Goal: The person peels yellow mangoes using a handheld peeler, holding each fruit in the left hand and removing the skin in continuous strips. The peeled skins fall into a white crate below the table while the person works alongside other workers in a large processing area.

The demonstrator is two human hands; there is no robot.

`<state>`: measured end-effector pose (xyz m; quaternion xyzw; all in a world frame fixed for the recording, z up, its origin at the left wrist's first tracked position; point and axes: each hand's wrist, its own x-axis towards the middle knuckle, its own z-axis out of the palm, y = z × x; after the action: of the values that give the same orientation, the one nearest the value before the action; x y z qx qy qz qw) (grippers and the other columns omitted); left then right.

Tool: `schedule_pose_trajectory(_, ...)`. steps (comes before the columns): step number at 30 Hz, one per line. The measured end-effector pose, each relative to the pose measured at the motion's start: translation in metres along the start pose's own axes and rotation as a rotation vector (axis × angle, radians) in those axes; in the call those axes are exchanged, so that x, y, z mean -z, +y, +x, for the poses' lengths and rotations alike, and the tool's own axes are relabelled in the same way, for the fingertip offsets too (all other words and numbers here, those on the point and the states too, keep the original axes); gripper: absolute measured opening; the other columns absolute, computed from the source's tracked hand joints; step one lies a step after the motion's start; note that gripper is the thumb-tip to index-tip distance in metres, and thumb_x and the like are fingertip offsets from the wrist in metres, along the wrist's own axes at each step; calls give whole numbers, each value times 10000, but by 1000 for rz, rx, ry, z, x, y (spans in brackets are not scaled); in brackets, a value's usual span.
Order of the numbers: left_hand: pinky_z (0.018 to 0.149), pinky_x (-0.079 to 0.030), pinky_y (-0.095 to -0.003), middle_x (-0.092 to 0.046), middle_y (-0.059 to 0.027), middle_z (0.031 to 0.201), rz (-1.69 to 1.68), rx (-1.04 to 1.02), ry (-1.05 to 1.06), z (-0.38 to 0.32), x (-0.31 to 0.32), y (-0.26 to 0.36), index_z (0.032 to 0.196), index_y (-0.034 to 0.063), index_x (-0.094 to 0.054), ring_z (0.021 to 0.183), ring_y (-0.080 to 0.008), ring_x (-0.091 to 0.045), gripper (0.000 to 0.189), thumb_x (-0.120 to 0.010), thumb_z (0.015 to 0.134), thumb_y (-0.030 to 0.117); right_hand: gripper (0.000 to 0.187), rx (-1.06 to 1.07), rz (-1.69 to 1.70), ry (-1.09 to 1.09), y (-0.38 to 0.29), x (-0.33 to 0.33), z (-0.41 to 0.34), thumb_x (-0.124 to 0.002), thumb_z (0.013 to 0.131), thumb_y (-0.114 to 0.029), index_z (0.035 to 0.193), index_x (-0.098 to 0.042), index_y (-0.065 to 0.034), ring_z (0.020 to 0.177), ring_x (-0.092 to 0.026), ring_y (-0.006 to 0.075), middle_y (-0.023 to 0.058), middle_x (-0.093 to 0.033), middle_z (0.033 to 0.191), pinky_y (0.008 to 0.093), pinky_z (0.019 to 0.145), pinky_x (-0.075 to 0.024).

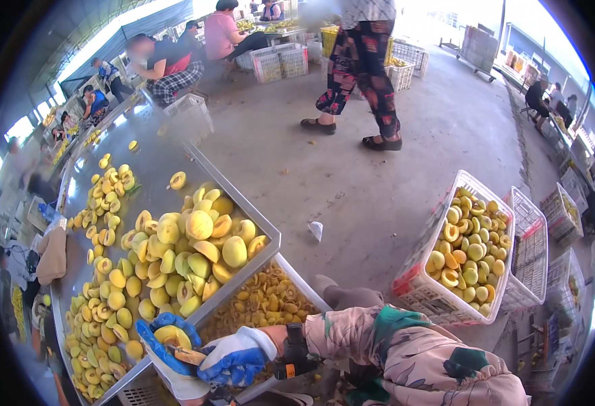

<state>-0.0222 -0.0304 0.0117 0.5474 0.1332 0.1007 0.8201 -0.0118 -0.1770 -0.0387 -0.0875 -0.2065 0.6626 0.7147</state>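
My left hand point(168, 350), in a blue-coated white work glove, is closed around a halved yellow fruit point(173, 337) with its cut face up. My right hand point(236, 358), gloved the same way, holds a small tool point(190, 355) with a brownish part against the fruit; its exact kind cannot be told. Both hands are at the near edge of a metal-rimmed table point(249, 264), above a crate point(302, 284) of small orange-brown pieces. Many halved yellow-green fruits point(168, 264) are heaped on the table beyond my hands.
A white plastic crate point(452, 297) full of fruit halves stands on the floor at right, beside an emptier crate point(530, 243). A person point(363, 66) in patterned trousers stands ahead. Another person point(170, 71) sits at the table's far end. A white scrap point(316, 230) lies on the floor.
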Motion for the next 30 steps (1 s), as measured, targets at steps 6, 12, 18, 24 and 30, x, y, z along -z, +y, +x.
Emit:
schedule_pose_trajectory(6,447,-446,-278,-566,-68,660,267,-293,143,1,34,7,824,25,-575,519,-167,-536,494,-370,973,450,162,31,-194,213,-9,-17,-16,-603,861,-197,977,-574,-88,578,-536,75,-25,-577,739,206,481,-416)
schedule_pose_trajectory(12,508,-460,-341,-599,-97,741,893,-50,533,-65,158,56,914,6,-598,604,-208,-575,401,-469,944,384,168,-116,-453,537,-21,-49,-48,-595,868,-190,993,-537,-95,515,-461,47,-44,-510,654,209,431,-345)
schedule_pose_trajectory(18,906,-396,-423,-563,-183,1108,1540,-551,361,-30,140,72,1190,26,-520,1041,-355,-515,427,-638,840,240,170,-103,-372,581,-30,-58,-45,-596,862,-194,954,-487,-101,471,-408,38,-46,-467,643,195,398,-319)
schedule_pose_trajectory(24,897,-432,-417,-539,-182,1180,1832,-586,-113,122,33,24,1225,107,-529,1049,-350,-538,491,-657,777,263,171,8,-381,636,-41,-49,-46,-595,848,-231,921,-502,-109,472,-399,44,-34,-463,650,189,400,-327)
schedule_pose_trajectory(30,892,-449,-418,-524,-152,1190,1789,-350,-237,157,13,13,1184,139,-567,1042,-342,-546,425,-647,774,217,199,112,-431,722,-47,-42,-54,-588,875,-257,928,-499,-87,458,-420,65,-11,-468,642,202,382,-333)
